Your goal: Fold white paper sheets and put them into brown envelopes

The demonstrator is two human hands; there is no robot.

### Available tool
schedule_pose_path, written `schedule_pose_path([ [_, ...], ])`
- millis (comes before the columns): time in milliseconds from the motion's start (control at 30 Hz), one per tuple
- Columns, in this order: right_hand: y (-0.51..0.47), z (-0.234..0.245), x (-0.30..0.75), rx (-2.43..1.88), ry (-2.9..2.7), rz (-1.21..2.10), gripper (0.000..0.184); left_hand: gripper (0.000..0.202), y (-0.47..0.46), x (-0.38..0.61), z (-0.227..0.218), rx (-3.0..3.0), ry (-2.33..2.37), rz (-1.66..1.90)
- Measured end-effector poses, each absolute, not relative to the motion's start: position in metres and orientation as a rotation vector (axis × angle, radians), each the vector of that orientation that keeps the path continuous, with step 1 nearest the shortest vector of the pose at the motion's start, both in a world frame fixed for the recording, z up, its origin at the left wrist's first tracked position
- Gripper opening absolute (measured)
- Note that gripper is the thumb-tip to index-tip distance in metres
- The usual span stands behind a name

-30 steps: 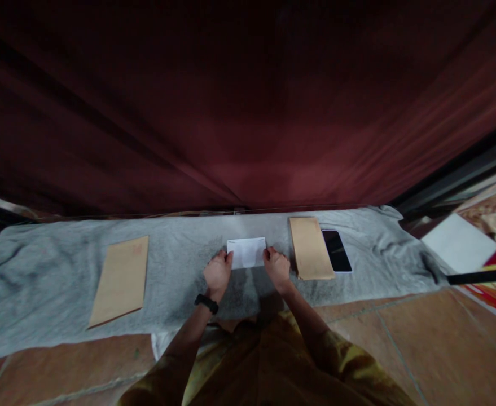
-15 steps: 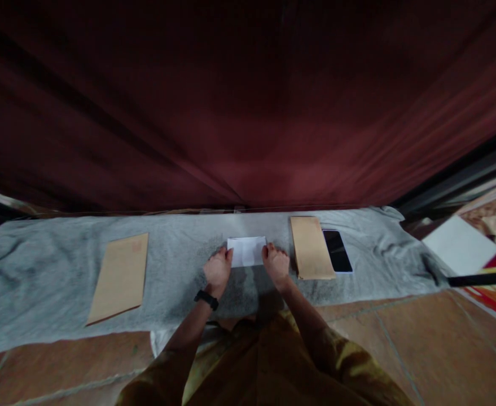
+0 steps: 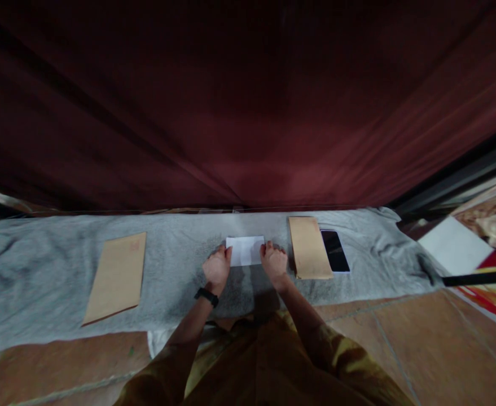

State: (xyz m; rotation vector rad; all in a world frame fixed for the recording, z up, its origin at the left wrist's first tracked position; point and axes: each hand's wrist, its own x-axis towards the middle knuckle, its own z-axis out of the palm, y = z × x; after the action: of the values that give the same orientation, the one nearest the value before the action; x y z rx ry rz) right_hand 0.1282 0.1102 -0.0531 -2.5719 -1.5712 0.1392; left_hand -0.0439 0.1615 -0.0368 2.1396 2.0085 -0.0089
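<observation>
Between my two hands is a folded sheet of white paper (image 3: 245, 251), level over the grey cloth (image 3: 175, 270). My left hand (image 3: 217, 266) pinches its left edge, thumb toward the paper. At the opposite edge my right hand (image 3: 274, 260) grips the paper with curled fingers. A stack of brown envelopes (image 3: 311, 248) lies just right of my right hand, with a dark-screened phone (image 3: 336, 251) beside it. Farther off to the left rests another brown envelope (image 3: 116, 276), slanted on the cloth.
A dark red curtain-like cloth (image 3: 248, 158) rises behind the covered surface. Tiled floor (image 3: 400, 338) shows along the near side. At the far right are a white sheet (image 3: 455, 248) and a dark bar (image 3: 480, 279).
Both hands still hold the paper, and its upper edge now looks flatter. The whole view has shifted slightly, so the things sit a little farther left.
</observation>
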Motion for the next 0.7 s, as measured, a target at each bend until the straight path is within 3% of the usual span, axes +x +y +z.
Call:
schedule_pose_path([
  [200,0.094,-0.051,0.128,-2.347,-1.695,0.063,0.028,0.048,0.161,-0.044,-0.037,2.123,1.998,-0.015],
  [367,0.078,-0.064,0.109,-1.91,-1.987,0.063,0.04,0.05,0.159,-0.044,-0.036,2.114,1.968,0.007],
  [700,0.079,-0.083,0.095,-2.022,-1.925,0.01,0.049,0.052,0.158,-0.043,-0.034,2.074,1.947,0.022],
])
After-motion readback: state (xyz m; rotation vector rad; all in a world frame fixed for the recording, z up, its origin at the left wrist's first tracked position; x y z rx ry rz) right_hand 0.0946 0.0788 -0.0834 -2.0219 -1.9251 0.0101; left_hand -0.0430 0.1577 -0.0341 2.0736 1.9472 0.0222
